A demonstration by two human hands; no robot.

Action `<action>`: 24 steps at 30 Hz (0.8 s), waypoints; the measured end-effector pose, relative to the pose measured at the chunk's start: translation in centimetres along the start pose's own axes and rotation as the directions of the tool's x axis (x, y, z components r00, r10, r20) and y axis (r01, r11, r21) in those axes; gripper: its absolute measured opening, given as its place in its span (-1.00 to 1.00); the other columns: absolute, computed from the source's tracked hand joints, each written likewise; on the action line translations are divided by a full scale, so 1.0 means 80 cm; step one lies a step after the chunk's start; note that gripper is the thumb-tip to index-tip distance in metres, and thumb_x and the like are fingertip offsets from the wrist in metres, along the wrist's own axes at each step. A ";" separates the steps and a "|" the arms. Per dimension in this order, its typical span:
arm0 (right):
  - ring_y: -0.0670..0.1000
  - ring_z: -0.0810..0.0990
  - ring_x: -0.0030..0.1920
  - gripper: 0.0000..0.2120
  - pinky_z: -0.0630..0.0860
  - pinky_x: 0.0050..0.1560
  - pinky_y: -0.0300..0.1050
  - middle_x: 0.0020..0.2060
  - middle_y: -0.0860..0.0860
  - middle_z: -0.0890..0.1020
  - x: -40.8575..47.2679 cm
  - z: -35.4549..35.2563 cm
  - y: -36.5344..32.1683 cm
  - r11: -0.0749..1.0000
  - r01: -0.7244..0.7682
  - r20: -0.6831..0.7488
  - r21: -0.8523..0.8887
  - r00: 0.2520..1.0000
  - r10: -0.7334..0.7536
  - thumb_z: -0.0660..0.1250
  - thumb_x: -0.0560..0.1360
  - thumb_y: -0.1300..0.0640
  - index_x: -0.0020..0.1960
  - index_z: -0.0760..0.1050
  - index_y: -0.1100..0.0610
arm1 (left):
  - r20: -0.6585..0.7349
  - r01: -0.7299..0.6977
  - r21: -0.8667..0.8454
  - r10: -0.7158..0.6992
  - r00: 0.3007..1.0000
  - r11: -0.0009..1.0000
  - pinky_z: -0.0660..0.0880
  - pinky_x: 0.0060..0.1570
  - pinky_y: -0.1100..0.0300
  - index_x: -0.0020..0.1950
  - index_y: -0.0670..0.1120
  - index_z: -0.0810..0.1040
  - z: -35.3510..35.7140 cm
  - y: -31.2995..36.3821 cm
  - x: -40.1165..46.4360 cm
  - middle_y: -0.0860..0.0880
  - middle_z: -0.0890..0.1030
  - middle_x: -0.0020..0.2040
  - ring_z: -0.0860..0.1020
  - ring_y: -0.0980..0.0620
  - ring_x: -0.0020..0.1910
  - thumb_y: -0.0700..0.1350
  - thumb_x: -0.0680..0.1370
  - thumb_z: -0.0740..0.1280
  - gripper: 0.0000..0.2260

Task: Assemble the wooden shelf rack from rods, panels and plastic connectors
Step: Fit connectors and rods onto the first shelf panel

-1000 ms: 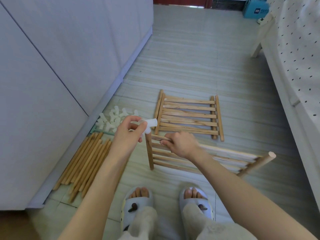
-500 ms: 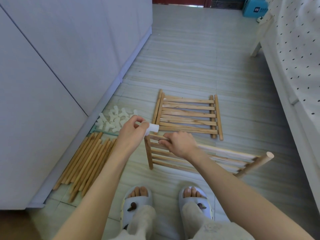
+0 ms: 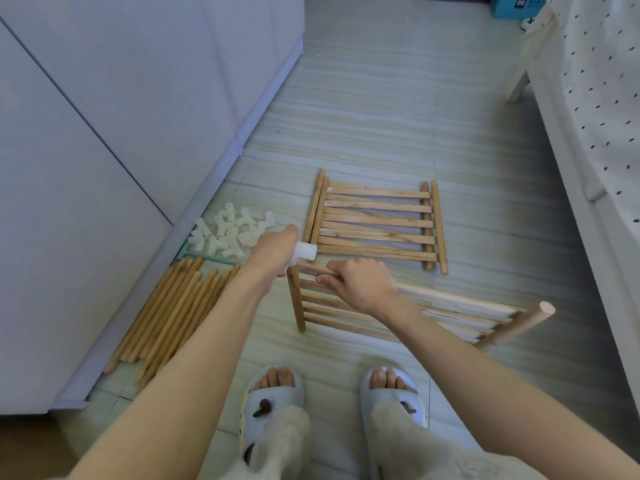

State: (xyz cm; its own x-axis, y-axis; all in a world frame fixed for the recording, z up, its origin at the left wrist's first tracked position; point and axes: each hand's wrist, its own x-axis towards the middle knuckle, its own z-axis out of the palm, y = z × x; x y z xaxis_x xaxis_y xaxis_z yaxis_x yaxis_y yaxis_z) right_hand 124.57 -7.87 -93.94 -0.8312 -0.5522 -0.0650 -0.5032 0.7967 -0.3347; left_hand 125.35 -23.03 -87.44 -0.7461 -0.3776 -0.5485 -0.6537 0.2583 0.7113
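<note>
— Since a second ago the left hand (image 3: 273,251) has come down and to the right; the white plastic connector (image 3: 304,252) it grips now sits right at the corner of the near panel (image 3: 381,313), where earlier it was held above it; has the right side changed?

— Hardly; the right hand (image 3: 360,284) stays curled round the long rod (image 3: 450,299) along that panel's far edge, fingers wrapped over it; the panel is tilted up off the floor (image 3: 381,116), its right end blurred.

— And from the head camera, what else lies about?

— A second slatted panel (image 3: 377,223) lies flat on the floor just beyond the hands; a heap of white connectors (image 3: 225,233) sits to the left, near the cabinet (image 3: 121,133); a bundle of loose rods (image 3: 173,313) lies alongside the cabinet's base, just below that heap.

— Whether the connector is seated on the rod end?

— I cannot tell; the left hand covers the joint; two slippers (image 3: 270,403) show at the bottom, a dotted bedspread (image 3: 602,81) on the bed at right, a blue box (image 3: 516,5) far off.
</note>
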 end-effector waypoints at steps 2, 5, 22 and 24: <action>0.17 0.58 -0.14 -0.71 0.30 -0.29 -0.09 -0.21 0.07 0.63 0.000 0.001 0.001 1.000 0.002 -0.007 -0.006 1.000 -0.002 0.08 0.57 -0.19 -0.21 0.28 -0.04 | 0.007 0.002 0.030 -0.002 1.000 1.000 0.39 -0.20 0.13 -0.22 -0.14 0.37 0.002 0.001 0.002 -0.13 0.44 -0.27 0.42 -0.07 -0.22 -0.05 0.58 0.07 -0.75; 0.19 0.58 -0.12 -0.71 0.30 -0.28 -0.08 -0.20 0.09 0.63 -0.001 0.004 -0.001 1.000 0.007 -0.007 -0.012 1.000 -0.007 0.08 0.58 -0.18 -0.19 0.34 -0.02 | 0.027 0.020 0.003 -0.020 0.999 1.000 0.41 -0.23 0.15 -0.15 -0.13 0.41 0.003 -0.004 0.002 -0.10 0.44 -0.27 0.41 -0.03 -0.28 -0.04 0.58 0.06 -0.76; 0.18 0.58 -0.07 -0.65 0.31 -0.26 -0.08 -0.12 0.10 0.64 -0.004 -0.001 -0.006 0.999 -0.009 0.018 -0.049 1.000 0.010 0.06 0.59 -0.16 -0.03 0.48 0.06 | 0.049 0.004 0.054 -0.007 0.999 0.999 0.34 -0.40 0.25 -0.27 -0.12 0.33 0.002 -0.007 0.002 -0.07 0.39 -0.35 0.35 0.02 -0.38 -0.06 0.58 0.06 -0.74; 0.17 0.58 -0.08 -0.65 0.31 -0.26 -0.08 -0.13 0.09 0.64 -0.002 0.000 -0.004 0.998 -0.008 0.001 -0.058 1.000 0.008 0.06 0.59 -0.17 -0.02 0.49 0.04 | 0.056 0.000 0.054 -0.003 0.998 0.999 0.34 -0.35 0.22 -0.28 -0.11 0.30 0.005 -0.004 0.008 -0.09 0.37 -0.33 0.34 0.00 -0.34 -0.11 0.59 0.04 -0.74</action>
State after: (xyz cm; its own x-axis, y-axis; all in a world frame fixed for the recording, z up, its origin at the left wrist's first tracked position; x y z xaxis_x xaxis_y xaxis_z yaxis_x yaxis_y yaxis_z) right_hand 124.90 -8.05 -93.81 -0.8348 -0.5463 -0.0684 -0.5097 0.8138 -0.2793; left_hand 125.01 -22.99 -88.18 -0.7498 -0.3277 -0.5748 -0.6598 0.3055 0.6865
